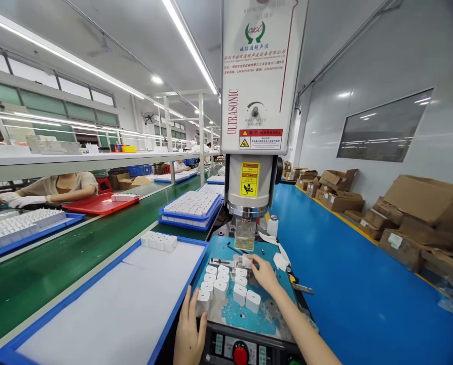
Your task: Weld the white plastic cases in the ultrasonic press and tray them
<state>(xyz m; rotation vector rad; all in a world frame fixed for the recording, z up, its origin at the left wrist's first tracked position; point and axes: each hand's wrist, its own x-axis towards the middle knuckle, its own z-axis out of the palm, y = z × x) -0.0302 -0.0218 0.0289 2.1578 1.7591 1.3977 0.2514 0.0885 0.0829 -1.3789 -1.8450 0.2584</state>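
Note:
A white plastic charger housing (246, 261) sits in the metal fixture (226, 263) under the ultrasonic welder's horn (244, 234). My right hand (264, 274) has its fingertips closed on that housing. Near the front left of the blue machine base, my left hand (189, 327) has its fingers stretched and thumb apart, beside the nearest housing (202, 302); whether it touches it I cannot tell. Between my hands, several more housings (220, 290) stand upright in two groups, each with a small slot on top.
Left of the machine lies a blue-rimmed tray (97, 284) with a short row of housings (159, 242) at its far end. Stacked full trays (191, 205) stand beyond it. A red button (240, 353) is at the machine's front. Across the green bench, a gloved co-worker (67, 187) sits.

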